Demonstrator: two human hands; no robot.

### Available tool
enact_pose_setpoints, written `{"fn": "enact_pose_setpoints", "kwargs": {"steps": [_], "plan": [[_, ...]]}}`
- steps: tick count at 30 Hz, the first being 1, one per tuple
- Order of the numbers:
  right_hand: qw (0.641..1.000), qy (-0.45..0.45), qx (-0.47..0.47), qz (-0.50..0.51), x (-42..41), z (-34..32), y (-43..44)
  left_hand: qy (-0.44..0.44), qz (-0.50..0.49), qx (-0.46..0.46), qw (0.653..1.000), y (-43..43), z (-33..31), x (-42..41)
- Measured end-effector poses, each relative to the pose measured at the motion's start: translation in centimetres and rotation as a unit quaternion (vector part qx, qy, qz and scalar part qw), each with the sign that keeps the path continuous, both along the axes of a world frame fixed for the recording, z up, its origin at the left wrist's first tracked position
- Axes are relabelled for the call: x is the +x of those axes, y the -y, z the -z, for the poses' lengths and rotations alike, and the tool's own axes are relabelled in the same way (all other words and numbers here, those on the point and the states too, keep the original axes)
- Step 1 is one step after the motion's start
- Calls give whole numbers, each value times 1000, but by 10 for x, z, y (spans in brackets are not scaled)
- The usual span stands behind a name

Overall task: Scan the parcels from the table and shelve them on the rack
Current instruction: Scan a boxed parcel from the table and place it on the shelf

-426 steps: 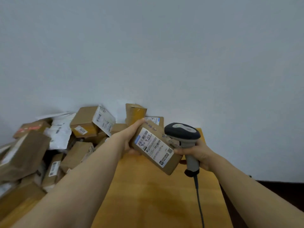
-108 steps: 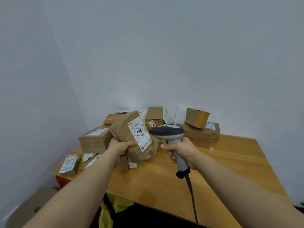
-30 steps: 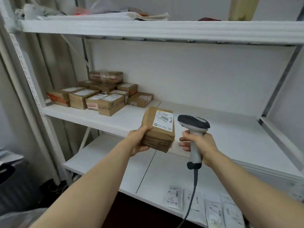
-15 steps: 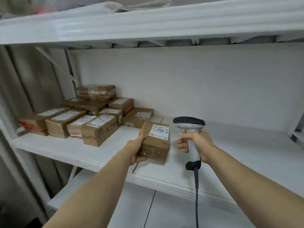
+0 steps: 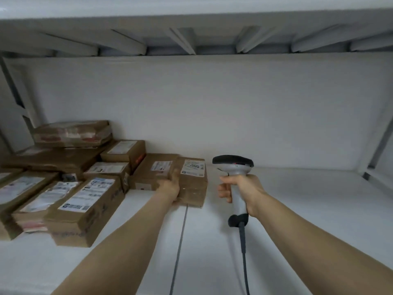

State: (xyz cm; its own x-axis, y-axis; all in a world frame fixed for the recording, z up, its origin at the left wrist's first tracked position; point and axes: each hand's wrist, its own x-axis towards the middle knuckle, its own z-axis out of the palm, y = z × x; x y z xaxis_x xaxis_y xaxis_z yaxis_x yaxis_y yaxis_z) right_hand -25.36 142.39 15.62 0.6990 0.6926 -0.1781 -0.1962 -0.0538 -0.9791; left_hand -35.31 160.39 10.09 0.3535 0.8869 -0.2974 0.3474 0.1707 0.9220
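Observation:
A brown parcel (image 5: 193, 182) with a white label marked 2004 sits on the white rack shelf (image 5: 287, 209), its left side against another brown box (image 5: 153, 173). My left hand (image 5: 170, 188) grips the parcel's left near corner, thumb on top. My right hand (image 5: 244, 188) holds the grey barcode scanner (image 5: 234, 167) upright by its handle, to the right of the parcel and apart from it. The scanner's cable (image 5: 244, 262) hangs down toward me.
Several brown labelled boxes (image 5: 63, 188) fill the shelf's left part, some stacked two high. The shelf above (image 5: 191, 39) hangs low overhead. A seam (image 5: 180, 241) runs front to back in the shelf board. A rack upright (image 5: 378, 150) stands at the right.
I have moved closer to the rack. My left hand has carried the parcel forward and set it down on the shelf beside the row of boxes. The scanner stays in my right hand.

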Motion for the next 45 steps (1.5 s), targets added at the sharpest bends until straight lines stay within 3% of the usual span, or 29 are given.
{"fn": "enact_pose_setpoints", "kwargs": {"steps": [2, 3, 6, 8, 13, 19, 27, 33, 37, 45], "plan": [[1000, -3, -3, 5, -1, 1, -10, -151, 12, 116, 982, -6, -2, 2], [1000, -3, -4, 8, -1, 2, -14, -219, 47, 206, 953, -7, -1, 1], [1000, 0, -9, 9, -1, 2, -23, -313, 236, 456, 799, -10, 4, -1], [1000, 0, -10, 11, -1, 3, -25, -321, 312, 499, 741, -10, 5, -1], [999, -4, -4, 38, 4, 7, -25, -318, 267, 511, 753, -11, 0, 19], [998, -21, -6, 65, 12, 12, -17, -379, 206, 557, 710, -20, -1, 46], [996, -13, -23, 88, 22, 15, 43, -373, 143, 533, 746, 4, -4, 70], [991, -10, -38, 125, 25, 15, 152, -283, 280, 604, 691, 144, -15, 116], [983, -13, -43, 176, 27, 20, 270, -218, 403, 593, 663, 275, -17, 150], [925, -22, -82, 371, 20, 40, 543, -106, 579, 614, 526, 557, 10, 192]]}}
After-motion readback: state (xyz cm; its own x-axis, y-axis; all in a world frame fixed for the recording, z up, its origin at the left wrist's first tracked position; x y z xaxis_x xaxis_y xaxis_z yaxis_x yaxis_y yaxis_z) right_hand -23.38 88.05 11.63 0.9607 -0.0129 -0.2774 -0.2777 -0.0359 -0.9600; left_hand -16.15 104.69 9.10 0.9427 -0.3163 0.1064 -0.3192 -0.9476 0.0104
